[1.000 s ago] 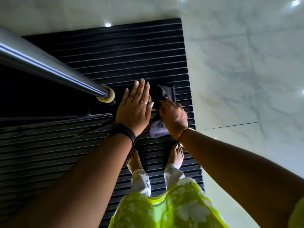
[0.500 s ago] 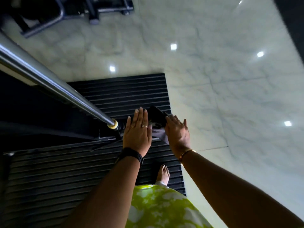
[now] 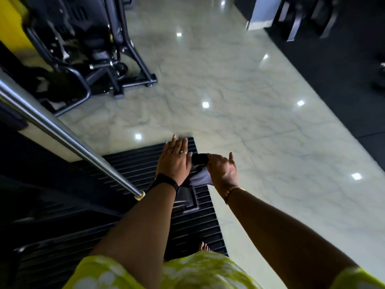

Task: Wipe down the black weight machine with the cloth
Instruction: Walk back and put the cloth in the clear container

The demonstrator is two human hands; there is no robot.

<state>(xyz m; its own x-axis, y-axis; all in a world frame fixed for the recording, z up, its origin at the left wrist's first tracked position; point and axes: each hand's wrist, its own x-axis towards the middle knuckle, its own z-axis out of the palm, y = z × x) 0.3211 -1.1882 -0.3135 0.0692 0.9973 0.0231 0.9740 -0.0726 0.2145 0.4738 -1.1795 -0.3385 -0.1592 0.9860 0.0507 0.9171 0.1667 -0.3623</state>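
right hand grips cloth; left hand flat, fingers straight, beside it

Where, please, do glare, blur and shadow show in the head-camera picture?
Head view: ceiling-light reflections glare off the marble floor; the left hand has motion-blurred fingertips; the right hand gripping the cloth looks sharper; the black weight machine sinks into shadow lower left.
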